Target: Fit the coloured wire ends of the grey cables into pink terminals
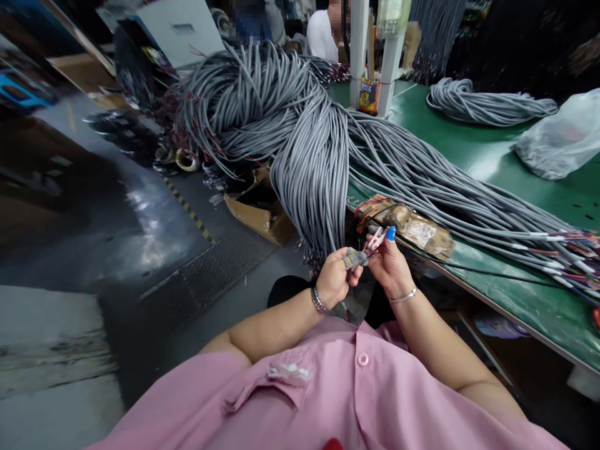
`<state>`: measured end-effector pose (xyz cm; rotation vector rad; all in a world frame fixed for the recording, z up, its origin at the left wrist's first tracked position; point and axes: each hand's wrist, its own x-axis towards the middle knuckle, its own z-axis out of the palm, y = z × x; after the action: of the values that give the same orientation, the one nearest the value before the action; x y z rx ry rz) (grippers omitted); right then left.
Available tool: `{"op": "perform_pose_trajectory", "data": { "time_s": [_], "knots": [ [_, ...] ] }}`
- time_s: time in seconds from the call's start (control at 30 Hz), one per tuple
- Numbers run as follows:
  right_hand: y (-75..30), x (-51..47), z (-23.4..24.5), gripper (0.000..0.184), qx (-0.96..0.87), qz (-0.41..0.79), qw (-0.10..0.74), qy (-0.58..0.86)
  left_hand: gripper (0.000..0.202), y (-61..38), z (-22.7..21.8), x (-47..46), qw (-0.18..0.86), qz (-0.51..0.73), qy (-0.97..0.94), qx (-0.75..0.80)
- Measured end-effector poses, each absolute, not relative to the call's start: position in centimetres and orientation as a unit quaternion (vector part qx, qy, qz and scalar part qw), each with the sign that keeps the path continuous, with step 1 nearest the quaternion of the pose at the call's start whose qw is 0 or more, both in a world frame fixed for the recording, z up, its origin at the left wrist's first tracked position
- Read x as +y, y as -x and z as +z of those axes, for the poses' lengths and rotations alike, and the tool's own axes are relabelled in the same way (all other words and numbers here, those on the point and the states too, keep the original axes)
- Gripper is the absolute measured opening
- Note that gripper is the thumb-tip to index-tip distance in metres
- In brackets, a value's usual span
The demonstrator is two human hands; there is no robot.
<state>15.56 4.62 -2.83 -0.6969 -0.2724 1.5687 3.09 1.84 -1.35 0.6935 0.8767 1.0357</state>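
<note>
My left hand (pixel 336 275), with a grey covering on its thumb, is closed around thin coloured wires (pixel 373 254) in front of my body. Pinched in my right hand (pixel 392 267), whose thumb has a blue cover, is a small pale pink connector (pixel 376 240). Both hands are close together near the bench edge, and the wire ends run up to the connector. My fingers partly hide where the wires enter it. Just beyond lies a wooden block (pixel 417 228) wrapped in clear tape, with red and black leads at its left end.
Long grey cables (pixel 253 100) lie piled across the green bench (pixel 497 150) and hang over its edge. A smaller cable coil (pixel 482 103) and a clear plastic bag (pixel 562 134) are at the back right. An open cardboard box (pixel 255 215) stands below on the floor. Another person (pixel 322 34) is beyond the bench.
</note>
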Motion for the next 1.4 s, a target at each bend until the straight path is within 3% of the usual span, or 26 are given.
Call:
{"op": "perform_pose_trajectory", "data": {
  "time_s": [0.23, 0.4, 1.03, 1.3, 1.4],
  "knots": [
    [-16.0, 4.0, -2.3, 0.043, -0.141, 0.73, 0.607, 0.28, 0.028, -2.9, -1.0, 0.9, 0.707, 0.481, -0.336, 0.395],
    [-16.5, 3.7, -2.2, 0.031, -0.146, 0.725, 0.612, 0.28, 0.026, -2.7, -0.8, -0.1, 0.685, 0.489, -0.367, 0.396],
    [-16.4, 3.7, -2.5, 0.02, -0.15, 0.721, 0.619, 0.273, 0.025, -3.7, -1.6, 0.9, 0.683, 0.511, -0.339, 0.396],
    [-17.0, 3.6, -2.3, 0.045, -0.164, 0.744, 0.582, 0.285, 0.026, -3.4, -2.1, 0.4, 0.672, 0.513, -0.371, 0.384],
    [-17.2, 3.6, -2.0, 0.038, -0.189, 0.732, 0.581, 0.301, 0.029, -3.1, -2.1, 0.1, 0.665, 0.498, -0.396, 0.392]
  ]
}}
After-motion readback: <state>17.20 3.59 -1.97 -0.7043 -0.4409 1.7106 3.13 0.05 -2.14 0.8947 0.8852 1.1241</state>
